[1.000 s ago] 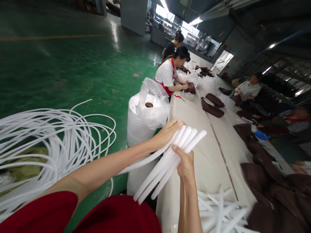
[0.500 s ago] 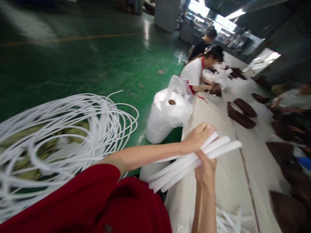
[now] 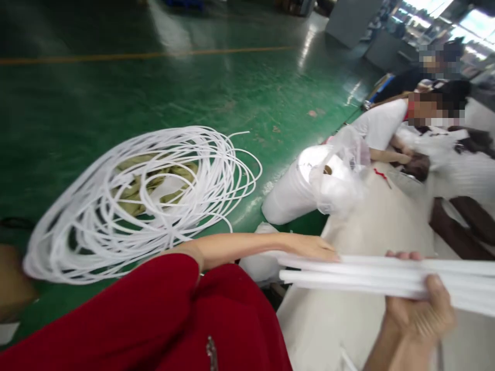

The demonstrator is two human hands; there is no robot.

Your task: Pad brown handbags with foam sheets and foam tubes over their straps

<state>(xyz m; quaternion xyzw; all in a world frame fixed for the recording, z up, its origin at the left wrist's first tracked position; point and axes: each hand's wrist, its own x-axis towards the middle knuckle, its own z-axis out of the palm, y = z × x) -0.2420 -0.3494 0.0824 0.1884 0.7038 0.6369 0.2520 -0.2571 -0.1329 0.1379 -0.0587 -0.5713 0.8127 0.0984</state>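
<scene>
A bundle of several long white foam rods (image 3: 367, 275) lies nearly level across the lower right, its right end running out of the picture. My right hand (image 3: 419, 304) is closed around it from below, thumb in front and fingertips over the top edge. Close to the bundle's left end, my left hand (image 3: 313, 247) rests on the upper rods, back of the hand upward. Its fingers are close together along the rods; the thumb is hidden. Beneath the bundle is a pale-covered table (image 3: 320, 324).
On the green floor to the left lies a big coil of white cord (image 3: 93, 232) around olive cloth (image 3: 133, 198). A white wrapped roll (image 3: 290, 190) stands beside the table. Farther along, a person in a white top (image 3: 381, 123) handles brown material (image 3: 417, 166). Brown pieces (image 3: 448, 226) lie at right.
The view has swung left. Both hands and the rods appear farther right, and the bundle has turned from slanting to nearly level. My hands have moved apart along it.
</scene>
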